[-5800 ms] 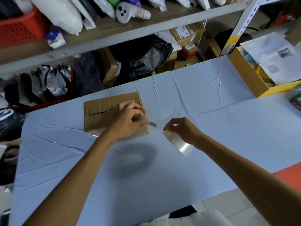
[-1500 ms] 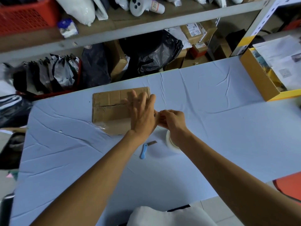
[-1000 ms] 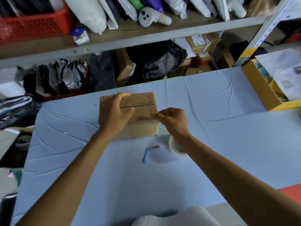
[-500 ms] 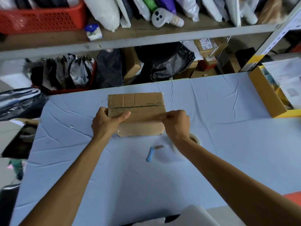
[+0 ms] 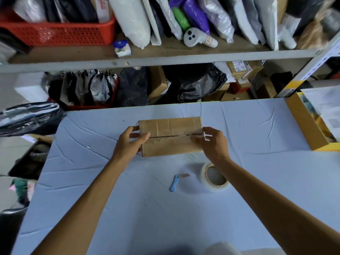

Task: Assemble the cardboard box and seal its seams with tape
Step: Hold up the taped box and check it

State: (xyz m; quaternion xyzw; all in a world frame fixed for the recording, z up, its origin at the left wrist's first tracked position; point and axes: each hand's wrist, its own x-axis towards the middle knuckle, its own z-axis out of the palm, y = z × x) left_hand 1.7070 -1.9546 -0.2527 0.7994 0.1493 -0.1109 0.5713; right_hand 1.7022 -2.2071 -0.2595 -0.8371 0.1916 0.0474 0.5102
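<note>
A: Storeroom shelving (image 5: 165,57) crammed with bags stands behind a desk (image 5: 92,172) under a pale blue cloth. Where's the cardboard box (image 5: 170,138)?

B: At twelve o'clock from the desk's middle, lying flat, with its flap seam up and running nine to three. The left grip (image 5: 131,142) clasps the nine o'clock end, thumb on top and fingers curled round the edge. The right grip (image 5: 211,142) pinches the three o'clock end at the seam.

A: What's different from a moment ago?

B: The box has been turned. The left grip, which pressed flat on it, now holds an end. The cutter (image 5: 174,183) and tape roll (image 5: 214,176) lie let go, at six and four o'clock of the box.

A: Meaning?

B: I'd judge one face is dealt with. This seam shows a dark slit, so it likely wants the next strip. I cannot tell whether tape already covers it.
</note>
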